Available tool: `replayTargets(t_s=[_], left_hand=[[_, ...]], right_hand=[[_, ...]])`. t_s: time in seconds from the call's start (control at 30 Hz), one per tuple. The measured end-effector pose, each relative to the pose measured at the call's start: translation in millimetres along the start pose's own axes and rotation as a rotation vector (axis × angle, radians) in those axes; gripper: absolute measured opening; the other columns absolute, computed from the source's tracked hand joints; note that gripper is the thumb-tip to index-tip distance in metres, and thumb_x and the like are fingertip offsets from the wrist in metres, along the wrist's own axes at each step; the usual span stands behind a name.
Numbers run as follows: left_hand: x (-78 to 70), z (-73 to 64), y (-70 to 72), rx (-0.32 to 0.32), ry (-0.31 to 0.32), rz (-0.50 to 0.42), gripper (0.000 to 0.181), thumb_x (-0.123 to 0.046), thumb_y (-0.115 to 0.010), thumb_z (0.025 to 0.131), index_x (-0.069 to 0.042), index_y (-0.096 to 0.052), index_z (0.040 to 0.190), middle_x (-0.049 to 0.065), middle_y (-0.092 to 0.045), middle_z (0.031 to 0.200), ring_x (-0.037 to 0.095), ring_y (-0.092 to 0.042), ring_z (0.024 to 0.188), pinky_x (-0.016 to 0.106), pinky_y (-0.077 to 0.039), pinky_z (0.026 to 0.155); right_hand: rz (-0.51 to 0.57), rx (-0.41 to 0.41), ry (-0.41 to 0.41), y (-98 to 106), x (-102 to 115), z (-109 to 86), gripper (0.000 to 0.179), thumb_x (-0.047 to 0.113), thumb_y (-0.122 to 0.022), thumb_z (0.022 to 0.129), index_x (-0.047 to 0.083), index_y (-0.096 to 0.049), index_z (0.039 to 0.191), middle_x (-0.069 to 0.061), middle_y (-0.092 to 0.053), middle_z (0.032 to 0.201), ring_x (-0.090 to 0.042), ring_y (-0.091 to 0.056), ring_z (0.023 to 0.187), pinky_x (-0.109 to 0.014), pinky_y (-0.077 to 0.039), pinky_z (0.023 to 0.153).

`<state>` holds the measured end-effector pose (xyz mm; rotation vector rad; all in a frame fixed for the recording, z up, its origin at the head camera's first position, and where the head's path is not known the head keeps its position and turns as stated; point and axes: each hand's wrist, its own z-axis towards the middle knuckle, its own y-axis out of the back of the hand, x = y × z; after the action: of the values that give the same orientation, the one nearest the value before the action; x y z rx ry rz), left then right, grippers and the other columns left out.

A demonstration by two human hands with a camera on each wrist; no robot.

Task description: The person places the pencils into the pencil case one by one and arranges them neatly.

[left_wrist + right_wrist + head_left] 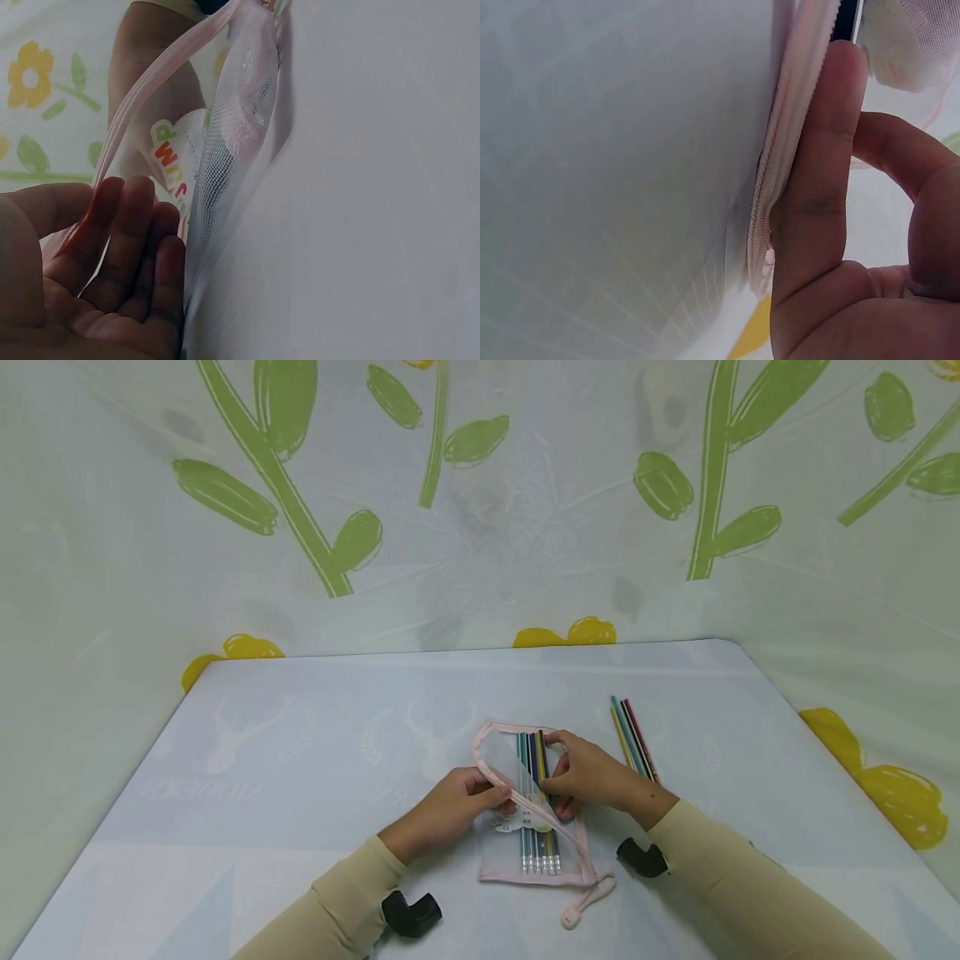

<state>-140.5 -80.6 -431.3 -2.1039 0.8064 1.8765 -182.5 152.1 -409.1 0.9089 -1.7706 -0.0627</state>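
Note:
A mesh pouch with pink zip edging (491, 877) lies on the table, its top flap folded back. Several pencils (534, 839) in teal, navy, yellow and black lie side by side in it, eraser ends towards me. My left hand (467, 797) pinches the pink zip edge (142, 86) between thumb and forefinger; its other fingers curve loosely beneath. At the pouch's opening, my right hand (588, 772) touches the right side of the pencils. In the right wrist view its forefinger (821, 172) lies straight along the zip, fingertip against a dark pencil (845, 19).
More pencils (633, 735) lie loose on the table (300, 735) to the right of the pouch. A pink strap (588, 902) hangs from its near right corner. The flower-printed wall (525, 552) stands behind the table. Black pieces (411, 914) are at both wrists.

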Motion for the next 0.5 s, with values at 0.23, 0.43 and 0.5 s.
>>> replayTargets(t_s=[0.23,0.43,0.5], left_hand=[[-0.3,0.2,0.2,0.0,0.003,-0.004,0.028,-0.024,-0.056,0.103,-0.002,-0.069,0.113,0.012,-0.075,0.101,0.009,-0.067,0.099,0.025,-0.048,0.095],[-0.9,-0.5,-0.1,0.002,0.004,-0.003,0.029,-0.025,-0.056,0.103,-0.001,-0.069,0.114,0.012,-0.075,0.102,0.009,-0.067,0.099,0.025,-0.048,0.095],[-0.4,-0.7,0.0,0.003,-0.001,-0.003,0.029,-0.024,-0.056,0.103,0.0,-0.069,0.114,0.014,-0.075,0.102,0.01,-0.067,0.099,0.023,-0.048,0.094]], right_hand=[[-0.05,0.002,-0.015,2.0,0.9,1.0,0.079,0.009,-0.072,0.089,0.002,-0.027,0.154,-0.009,-0.07,0.086,-0.018,-0.069,0.058,-0.031,-0.058,0.057],[-0.085,0.004,0.009,3.8,2.6,-2.8,0.078,0.01,-0.072,0.09,0.0,-0.028,0.154,-0.008,-0.07,0.081,-0.017,-0.069,0.056,-0.031,-0.058,0.056],[-0.097,0.006,0.03,3.9,2.1,-3.7,0.077,0.009,-0.072,0.09,-0.001,-0.028,0.153,-0.008,-0.07,0.079,-0.017,-0.068,0.055,-0.031,-0.058,0.055]])
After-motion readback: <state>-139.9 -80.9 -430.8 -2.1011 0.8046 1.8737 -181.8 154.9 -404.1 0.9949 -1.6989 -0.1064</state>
